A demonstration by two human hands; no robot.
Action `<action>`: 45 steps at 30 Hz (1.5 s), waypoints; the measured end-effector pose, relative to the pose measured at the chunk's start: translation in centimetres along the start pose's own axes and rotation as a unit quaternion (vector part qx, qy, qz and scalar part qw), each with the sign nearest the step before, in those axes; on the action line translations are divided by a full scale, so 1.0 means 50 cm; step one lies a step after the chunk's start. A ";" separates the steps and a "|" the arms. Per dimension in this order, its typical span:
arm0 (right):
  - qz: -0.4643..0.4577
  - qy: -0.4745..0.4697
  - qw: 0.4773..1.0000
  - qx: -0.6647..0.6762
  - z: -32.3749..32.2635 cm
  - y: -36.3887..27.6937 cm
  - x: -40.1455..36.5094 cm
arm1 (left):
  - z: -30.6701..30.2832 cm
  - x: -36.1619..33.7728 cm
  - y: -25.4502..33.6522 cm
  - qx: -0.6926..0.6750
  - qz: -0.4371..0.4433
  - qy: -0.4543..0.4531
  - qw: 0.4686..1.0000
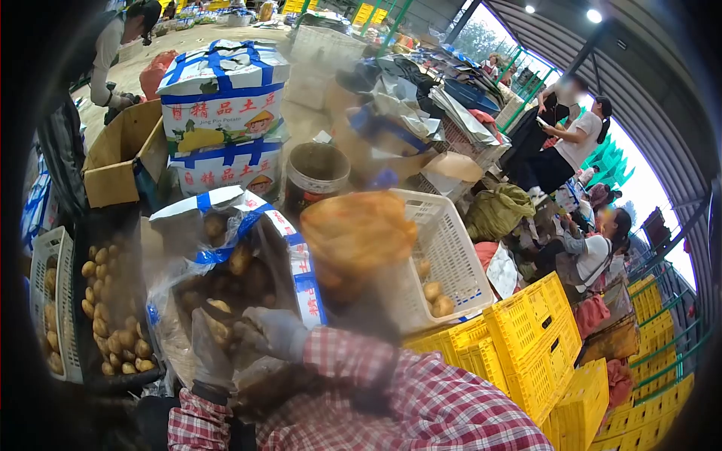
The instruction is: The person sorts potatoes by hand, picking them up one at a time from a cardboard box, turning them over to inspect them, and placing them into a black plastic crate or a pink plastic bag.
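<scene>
My left hand (pixel 211 349), in a grey glove, reaches into the near side of an open carton (pixel 304 261) lined with clear plastic. Its fingers look stretched out beside a potato (pixel 219 331); the glove is partly blurred. Over the same carton, my right hand (pixel 277 332), also gloved, has its fingers curled, and whatever they may hold is hidden. Potatoes (pixel 239 261) lie inside the carton, some in shadow under the plastic. Blue tape and red print mark the carton's white flaps.
Left of the carton are a dark crate of potatoes (pixel 120 342) and a white crate (pixel 69 316). Behind stand taped potato cartons (pixel 222 113) and a bucket (pixel 319 167). Right are an orange mesh bag (pixel 358 229), a white basket (pixel 470 259) and yellow crates (pixel 530 338). Other people work farther off.
</scene>
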State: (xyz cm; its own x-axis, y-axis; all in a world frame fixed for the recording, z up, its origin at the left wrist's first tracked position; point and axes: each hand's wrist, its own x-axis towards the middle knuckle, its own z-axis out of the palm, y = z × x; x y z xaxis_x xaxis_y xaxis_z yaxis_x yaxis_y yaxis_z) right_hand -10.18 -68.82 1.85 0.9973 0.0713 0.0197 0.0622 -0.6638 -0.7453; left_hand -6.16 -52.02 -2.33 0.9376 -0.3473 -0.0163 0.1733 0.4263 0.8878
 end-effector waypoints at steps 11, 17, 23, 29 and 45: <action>0.004 -0.055 0.998 -0.038 0.010 -0.006 -0.003 | -0.012 0.008 -0.004 -0.029 -0.062 0.054 0.996; 0.017 -0.022 1.000 0.002 0.009 -0.013 -0.003 | -0.032 0.006 -0.028 0.139 0.036 0.048 0.988; -0.053 0.063 0.988 0.133 0.071 0.057 0.006 | 0.009 -0.007 0.057 0.506 0.066 -0.001 0.860; -0.035 -0.006 0.998 0.059 0.043 0.014 0.001 | -0.026 0.002 0.025 0.583 0.260 -0.002 0.769; -0.054 -0.028 0.997 -0.054 0.030 0.011 0.004 | -0.063 0.018 -0.033 0.395 -0.037 0.003 0.918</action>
State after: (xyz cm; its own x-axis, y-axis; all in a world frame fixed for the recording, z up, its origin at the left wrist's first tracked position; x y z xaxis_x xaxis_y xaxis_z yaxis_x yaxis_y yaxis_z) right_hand -10.02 -68.07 0.46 0.9809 0.1861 0.0572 0.1766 -0.7266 -0.6640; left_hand -4.64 -50.43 -5.25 0.9340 -0.3458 -0.0903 -0.0339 -0.3373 0.9408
